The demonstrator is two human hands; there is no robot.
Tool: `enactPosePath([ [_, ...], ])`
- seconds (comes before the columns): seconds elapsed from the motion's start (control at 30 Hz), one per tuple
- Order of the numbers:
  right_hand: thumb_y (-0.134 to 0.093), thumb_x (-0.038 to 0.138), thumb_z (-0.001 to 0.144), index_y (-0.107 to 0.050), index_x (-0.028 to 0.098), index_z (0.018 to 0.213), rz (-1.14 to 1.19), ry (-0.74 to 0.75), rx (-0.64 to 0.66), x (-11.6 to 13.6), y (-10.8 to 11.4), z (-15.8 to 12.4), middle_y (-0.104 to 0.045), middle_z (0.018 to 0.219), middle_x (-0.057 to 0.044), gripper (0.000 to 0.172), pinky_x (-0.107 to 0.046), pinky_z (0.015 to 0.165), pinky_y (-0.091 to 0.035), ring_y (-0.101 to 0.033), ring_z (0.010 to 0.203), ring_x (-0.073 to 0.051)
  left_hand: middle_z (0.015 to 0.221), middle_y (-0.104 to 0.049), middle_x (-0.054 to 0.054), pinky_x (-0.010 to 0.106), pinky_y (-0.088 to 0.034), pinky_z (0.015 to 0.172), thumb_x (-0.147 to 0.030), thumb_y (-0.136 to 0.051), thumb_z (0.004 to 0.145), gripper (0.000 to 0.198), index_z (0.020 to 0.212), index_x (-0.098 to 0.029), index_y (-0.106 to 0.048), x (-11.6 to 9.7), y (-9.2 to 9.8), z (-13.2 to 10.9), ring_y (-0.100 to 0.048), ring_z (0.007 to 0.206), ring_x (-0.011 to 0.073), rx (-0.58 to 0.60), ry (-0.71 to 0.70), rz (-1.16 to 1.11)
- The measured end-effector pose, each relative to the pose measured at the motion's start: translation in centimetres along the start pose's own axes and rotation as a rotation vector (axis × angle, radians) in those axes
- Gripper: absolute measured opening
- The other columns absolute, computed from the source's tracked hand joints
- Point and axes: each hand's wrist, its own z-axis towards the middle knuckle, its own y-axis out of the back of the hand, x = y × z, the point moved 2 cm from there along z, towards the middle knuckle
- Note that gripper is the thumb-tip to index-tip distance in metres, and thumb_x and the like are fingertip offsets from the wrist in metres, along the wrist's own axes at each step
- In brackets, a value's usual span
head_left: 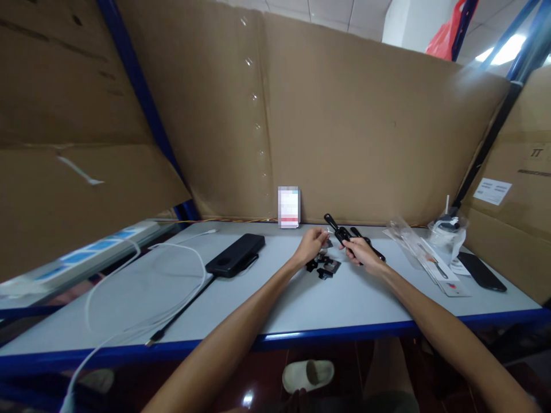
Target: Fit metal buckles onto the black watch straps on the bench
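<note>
My right hand (360, 252) is wrapped round a glossy black long-handled tool (341, 230), which tilts up and to the left; its exact kind is unclear. A second black handled piece (360, 234) lies just behind that hand, partly hidden by it. Close by on the left, my left hand (313, 244) has its fingertips pinched together near the tool. Something small and pale shows at those fingertips, too small to name. Several small flat black pieces (326, 269) lie on the grey tabletop (293, 304) below and between the hands.
To the left are a black power bank (236, 255), looped white cables (202, 261) and a white power strip (97, 252). A phone-like card (288, 207) leans against the cardboard wall (344, 126). On the right lie clear packaging (424, 258), a bagged cup (447, 229) and a black phone (482, 271).
</note>
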Motion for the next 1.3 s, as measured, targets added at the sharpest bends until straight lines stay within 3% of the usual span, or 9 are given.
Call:
enactPosePath([
  [0.3, -0.064, 0.04, 0.091, -0.06, 0.017, 0.076, 0.004, -0.013, 0.036, -0.1, -1.6, -0.9, -0.041, 0.049, 0.007, 0.027, -0.02, 0.034, -0.017, -0.027, 0.035, -0.005, 0.059, -0.054, -0.002, 0.025, -0.038, 0.057, -0.036, -0.048, 0.091, 0.021, 0.077, -0.02, -0.05, -0.6, -0.6, -0.8, -0.049, 0.055, 0.0126, -0.011, -0.03, 0.09],
  [0.47, -0.058, 0.033, 0.094, -0.06, 0.016, 0.079, 0.007, -0.019, -0.046, 0.2, -1.0, -0.8, -0.041, 0.05, 0.008, 0.023, -0.02, 0.034, -0.018, -0.027, 0.035, -0.005, 0.072, -0.064, 0.003, 0.027, -0.04, 0.065, -0.029, -0.047, 0.094, 0.019, 0.08, -0.02, -0.056, -0.4, 1.2, -0.5, -0.058, 0.07, 0.0173, -0.144, 0.024, 0.438],
  [0.6, -0.056, 0.029, 0.095, -0.058, 0.015, 0.08, 0.025, -0.036, -0.115, 0.3, -0.1, -0.6, -0.04, 0.051, 0.008, 0.021, -0.019, 0.036, -0.019, -0.028, 0.037, -0.005, 0.088, -0.071, 0.009, 0.03, -0.04, 0.07, -0.03, -0.047, 0.096, 0.021, 0.087, -0.02, -0.063, -0.1, 3.0, -0.7, -0.063, 0.085, 0.0227, -0.172, 0.125, 0.746],
  [0.8, -0.059, 0.031, 0.095, -0.058, 0.015, 0.078, 0.046, -0.047, -0.106, 0.4, 0.2, -0.6, -0.039, 0.051, 0.008, 0.023, -0.019, 0.036, -0.018, -0.028, 0.037, -0.004, 0.096, -0.072, 0.014, 0.033, -0.042, 0.073, -0.034, -0.045, 0.099, 0.026, 0.096, -0.019, -0.066, 0.0, 4.0, -1.0, -0.065, 0.09, 0.0265, -0.16, 0.207, 0.845],
  [0.9, -0.056, 0.029, 0.097, -0.059, 0.015, 0.078, 0.034, -0.051, -0.106, 0.4, 0.2, -0.5, -0.041, 0.052, 0.007, 0.023, -0.019, 0.036, -0.018, -0.028, 0.037, -0.004, 0.103, -0.072, 0.013, 0.033, -0.044, 0.079, -0.033, -0.046, 0.098, 0.025, 0.105, -0.019, -0.066, -0.2, 3.6, -1.0, -0.064, 0.096, 0.0256, -0.14, 0.107, 0.838],
  [1.0, -0.054, 0.027, 0.097, -0.06, 0.014, 0.079, 0.036, -0.065, -0.118, 0.3, 0.3, -0.2, -0.042, 0.051, 0.007, 0.023, -0.02, 0.035, -0.017, -0.027, 0.036, -0.004, 0.12, -0.068, 0.014, 0.036, -0.044, 0.093, -0.027, -0.05, 0.096, 0.028, 0.119, -0.018, -0.064, -0.2, 2.6, -1.1, -0.059, 0.113, 0.0268, -0.024, -0.066, 0.838],
  [1.1, -0.057, 0.025, 0.094, -0.06, 0.014, 0.081, 0.041, -0.073, -0.125, 0.3, 0.4, 0.0, -0.042, 0.051, 0.008, 0.018, -0.02, 0.035, -0.016, -0.027, 0.035, -0.004, 0.134, -0.063, 0.013, 0.04, -0.041, 0.101, -0.026, -0.052, 0.095, 0.036, 0.13, -0.021, -0.061, 0.3, 1.4, -1.4, -0.054, 0.124, 0.0291, 0.114, -0.119, 0.849],
  [1.2, -0.062, 0.024, 0.09, -0.059, 0.015, 0.08, 0.045, -0.068, -0.112, 0.4, 0.3, 0.0, -0.042, 0.05, 0.008, 0.013, -0.02, 0.035, -0.015, -0.026, 0.035, -0.004, 0.132, -0.065, 0.012, 0.042, -0.041, 0.099, -0.036, -0.052, 0.096, 0.032, 0.122, -0.023, -0.066, 0.6, 0.6, -1.7, -0.055, 0.122, 0.0308, 0.162, -0.083, 0.884],
  [1.3, -0.061, 0.023, 0.089, -0.058, 0.016, 0.08, 0.04, -0.066, -0.091, 0.5, 0.1, -0.1, -0.042, 0.049, 0.008, 0.012, -0.02, 0.035, -0.015, -0.026, 0.035, -0.004, 0.12, -0.067, 0.015, 0.043, -0.04, 0.097, -0.045, -0.056, 0.094, 0.032, 0.108, -0.021, -0.071, 0.4, 0.3, -1.9, -0.056, 0.116, 0.0328, 0.094, -0.052, 0.931],
])
